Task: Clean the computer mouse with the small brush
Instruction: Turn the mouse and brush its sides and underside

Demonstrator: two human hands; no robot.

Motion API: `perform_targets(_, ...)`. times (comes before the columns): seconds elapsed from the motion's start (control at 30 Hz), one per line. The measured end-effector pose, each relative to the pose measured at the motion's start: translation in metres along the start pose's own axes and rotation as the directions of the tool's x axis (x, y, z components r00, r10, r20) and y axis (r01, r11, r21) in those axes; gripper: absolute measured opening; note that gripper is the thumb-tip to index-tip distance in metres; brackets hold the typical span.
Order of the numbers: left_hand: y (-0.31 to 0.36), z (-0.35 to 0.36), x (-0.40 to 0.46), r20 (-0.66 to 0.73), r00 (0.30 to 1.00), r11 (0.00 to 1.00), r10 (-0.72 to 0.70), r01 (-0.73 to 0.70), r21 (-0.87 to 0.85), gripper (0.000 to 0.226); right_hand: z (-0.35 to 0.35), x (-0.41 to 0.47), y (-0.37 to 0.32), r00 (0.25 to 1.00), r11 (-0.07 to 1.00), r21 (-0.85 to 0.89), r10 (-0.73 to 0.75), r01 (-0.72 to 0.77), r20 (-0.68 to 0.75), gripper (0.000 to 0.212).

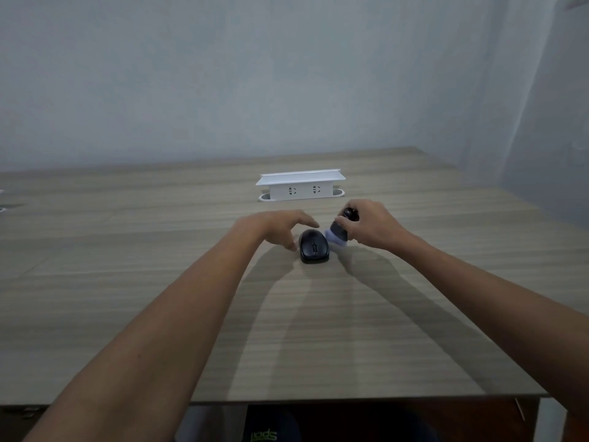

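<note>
While the right hand (pixel 371 226) grips the brush (pixel 339 232), the black mouse (pixel 314 246) lies flat

Two bare forearms, no sleeves in view up to frame edge. Left hand (pixel 280 228) and right hand (pixel 371 226) bare: no gloves, rings, watch or wristband visible. Dark garment (pixel 271 425) at bottom centre, with green lettering seen upside-down, partly cut off by frame edge.
</note>
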State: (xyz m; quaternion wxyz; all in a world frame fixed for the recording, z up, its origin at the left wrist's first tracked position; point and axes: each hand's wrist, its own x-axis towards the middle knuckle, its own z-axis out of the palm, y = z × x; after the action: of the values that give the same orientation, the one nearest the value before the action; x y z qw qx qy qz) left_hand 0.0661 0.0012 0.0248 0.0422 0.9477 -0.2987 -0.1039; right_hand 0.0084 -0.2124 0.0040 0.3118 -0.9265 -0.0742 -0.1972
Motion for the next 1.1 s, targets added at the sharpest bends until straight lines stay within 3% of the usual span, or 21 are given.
perform_targets(0.1, -0.001, -0.001, 0.011, 0.128, 0.991, 0.999, 0.044, -0.046, 0.017, 0.087, -0.004, -0.001, 0.002, 1.000, 1.000, 0.014, 0.008, -0.009, 0.008, 0.016)
perform_targets(0.17, -0.003, 0.001, 0.014, 0.142, 0.988, 0.998, 0.060, -0.062, 0.004, 0.089, -0.006, -0.002, 0.003, 1.000, 1.000, 0.016, 0.013, -0.013, 0.012, 0.017)
perform_targets(0.4, -0.004, 0.001, 0.004, -0.012, 0.997, 0.994, 0.080, -0.078, 0.073, 0.075, -0.013, -0.008, -0.012, 1.000, 0.997, 0.075, -0.008, 0.010, -0.022, 0.015)
perform_targets(0.47, -0.004, 0.002, 0.002, -0.030, 0.996, 0.994, 0.084, -0.081, 0.075, 0.070, -0.012, -0.010, -0.019, 0.999, 0.994, 0.098, -0.043, 0.040, 0.025, 0.014)
perform_targets(0.57, -0.002, 0.004, -0.001, -0.051, 0.994, 0.993, 0.092, -0.088, 0.076, 0.065, -0.010, -0.012, -0.016, 0.986, 0.998, -0.006, -0.067, 0.068, 0.155, 0.014)
perform_targets(0.67, -0.002, 0.008, -0.002, -0.083, 0.993, 0.996, 0.084, -0.080, 0.042, 0.065, -0.012, -0.011, -0.005, 0.988, 0.985, -0.148, -0.068, 0.089, 0.138, 0.014)
perform_targets(0.73, -0.002, 0.009, -0.003, -0.093, 0.993, 0.997, 0.078, -0.076, 0.033, 0.065, -0.014, -0.012, -0.008, 0.992, 0.993, -0.088, -0.076, 0.084, 0.097, 0.013)
perform_targets(0.8, -0.001, 0.009, -0.003, -0.101, 0.991, 0.996, 0.085, -0.081, 0.038, 0.066, -0.015, -0.014, -0.014, 0.983, 0.993, -0.027, -0.108, 0.113, 0.148, 0.012)
perform_targets(0.87, 0.000, 0.010, -0.002, -0.108, 0.991, 0.996, 0.082, -0.078, 0.034, 0.067, -0.014, -0.015, -0.016, 0.962, 0.983, -0.063, -0.155, 0.173, 0.223, 0.009)
perform_targets(0.97, -0.002, 0.012, 0.000, -0.119, 0.991, 0.997, 0.068, -0.064, 0.044, 0.069, -0.012, -0.013, -0.009, 0.966, 0.962, -0.167, -0.187, 0.217, 0.178, 0.011)
perform_targets(1.03, -0.003, 0.013, 0.000, -0.125, 0.989, 0.995, 0.080, -0.073, 0.061, 0.068, -0.015, -0.015, -0.014, 0.965, 0.970, -0.093, -0.210, 0.226, 0.157, 0.010)
perform_targets(1.1, -0.003, 0.013, 0.000, -0.129, 0.988, 0.995, 0.085, -0.077, 0.066, 0.068, -0.015, -0.017, -0.022, 0.942, 0.966, -0.040, -0.241, 0.257, 0.234, 0.008)
